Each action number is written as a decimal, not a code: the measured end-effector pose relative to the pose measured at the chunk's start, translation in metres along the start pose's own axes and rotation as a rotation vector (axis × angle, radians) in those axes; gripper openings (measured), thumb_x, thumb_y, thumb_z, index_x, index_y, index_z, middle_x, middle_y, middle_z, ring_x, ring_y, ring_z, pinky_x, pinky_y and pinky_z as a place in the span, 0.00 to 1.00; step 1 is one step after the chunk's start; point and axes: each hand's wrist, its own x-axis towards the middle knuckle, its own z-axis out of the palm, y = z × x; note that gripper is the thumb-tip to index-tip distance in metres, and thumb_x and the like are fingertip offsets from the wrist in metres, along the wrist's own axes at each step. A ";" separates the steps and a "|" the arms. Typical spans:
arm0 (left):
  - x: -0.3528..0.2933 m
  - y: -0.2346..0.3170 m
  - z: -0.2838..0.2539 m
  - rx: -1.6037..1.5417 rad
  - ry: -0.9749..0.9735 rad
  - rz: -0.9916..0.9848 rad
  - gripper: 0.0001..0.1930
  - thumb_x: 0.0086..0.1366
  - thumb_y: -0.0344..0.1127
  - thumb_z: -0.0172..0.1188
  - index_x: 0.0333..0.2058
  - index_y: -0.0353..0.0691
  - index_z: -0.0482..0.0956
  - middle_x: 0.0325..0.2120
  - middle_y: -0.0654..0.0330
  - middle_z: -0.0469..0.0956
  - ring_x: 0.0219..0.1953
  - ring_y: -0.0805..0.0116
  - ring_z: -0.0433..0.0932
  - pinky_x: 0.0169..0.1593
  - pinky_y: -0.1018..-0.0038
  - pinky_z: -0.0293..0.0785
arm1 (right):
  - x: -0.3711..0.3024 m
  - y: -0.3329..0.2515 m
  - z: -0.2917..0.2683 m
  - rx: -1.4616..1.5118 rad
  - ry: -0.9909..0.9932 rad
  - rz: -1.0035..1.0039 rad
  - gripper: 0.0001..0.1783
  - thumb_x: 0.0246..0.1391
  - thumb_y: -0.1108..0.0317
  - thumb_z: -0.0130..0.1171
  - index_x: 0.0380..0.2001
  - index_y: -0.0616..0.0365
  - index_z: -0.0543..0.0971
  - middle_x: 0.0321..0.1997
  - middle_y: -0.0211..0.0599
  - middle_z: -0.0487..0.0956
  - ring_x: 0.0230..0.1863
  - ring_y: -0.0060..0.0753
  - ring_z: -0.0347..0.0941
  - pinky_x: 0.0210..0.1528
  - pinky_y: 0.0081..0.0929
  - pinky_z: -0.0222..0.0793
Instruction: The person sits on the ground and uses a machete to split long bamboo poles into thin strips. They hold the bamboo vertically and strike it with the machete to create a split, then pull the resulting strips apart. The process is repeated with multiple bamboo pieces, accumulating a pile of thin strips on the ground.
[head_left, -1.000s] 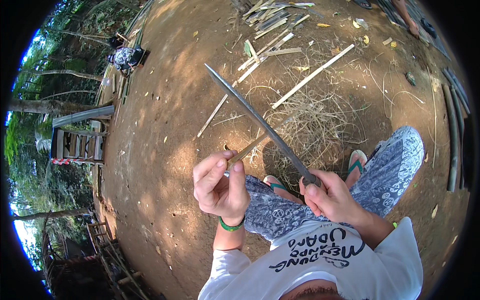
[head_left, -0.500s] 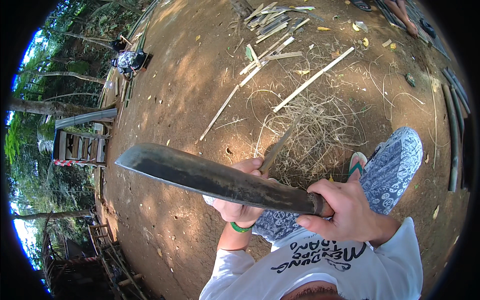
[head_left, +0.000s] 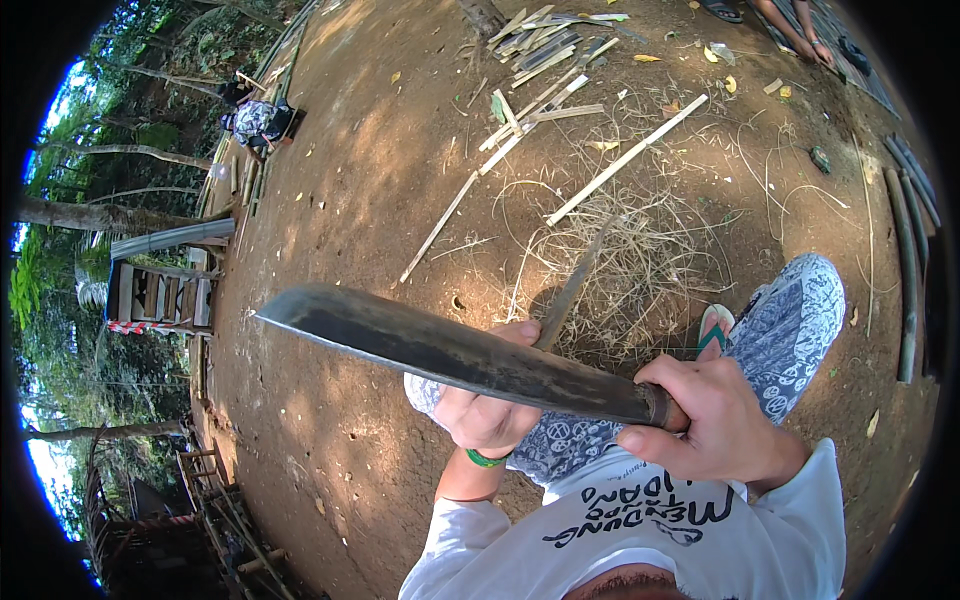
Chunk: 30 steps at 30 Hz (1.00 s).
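My right hand (head_left: 725,420) is closed round the handle of a machete (head_left: 450,352). Its broad, dark blade runs leftward across the view, ending in a rounded tip. Behind and below that blade is my left hand (head_left: 485,420), gripping a narrow, tapered bamboo strip (head_left: 578,290). The strip slants up and away over a heap of thin shavings (head_left: 650,290) on the ground. The blade crosses in front of the strip's near end and hides part of my left fingers. Whether the edge touches the strip, I cannot tell.
Beyond the shavings lie a long pale strip (head_left: 628,160) and a pile of split pieces (head_left: 545,45). Dark poles (head_left: 903,275) rest at the right. Another person's hands (head_left: 815,50) work at the upper right; a seated person (head_left: 257,122) is far left.
My right hand and the machete have shifted right and slightly down. The strip in my left hand has turned a little. A second hand of the other person now shows at the upper right.
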 end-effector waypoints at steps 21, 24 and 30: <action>0.022 -0.003 -0.031 0.214 0.210 0.279 0.23 0.65 0.37 0.53 0.59 0.41 0.70 0.55 0.48 0.70 0.62 0.51 0.68 0.64 0.57 0.66 | -0.003 0.005 -0.010 -0.011 -0.115 0.112 0.23 0.55 0.53 0.66 0.22 0.59 0.71 0.09 0.34 0.70 0.12 0.43 0.72 0.17 0.38 0.64; 0.078 0.027 -0.044 0.369 0.494 0.296 0.24 0.72 0.42 0.42 0.63 0.40 0.66 0.65 0.44 0.60 0.71 0.46 0.53 0.73 0.51 0.52 | -0.005 0.008 -0.008 -0.022 -0.104 0.125 0.21 0.53 0.54 0.67 0.24 0.60 0.72 0.09 0.33 0.68 0.12 0.40 0.69 0.18 0.35 0.61; 0.106 -0.015 -0.014 0.732 -0.073 0.255 0.36 0.73 0.57 0.28 0.71 0.40 0.48 0.72 0.51 0.48 0.76 0.54 0.36 0.73 0.53 0.22 | -0.004 0.004 -0.006 -0.028 -0.058 0.222 0.19 0.53 0.56 0.66 0.24 0.61 0.73 0.09 0.35 0.68 0.12 0.41 0.69 0.19 0.36 0.60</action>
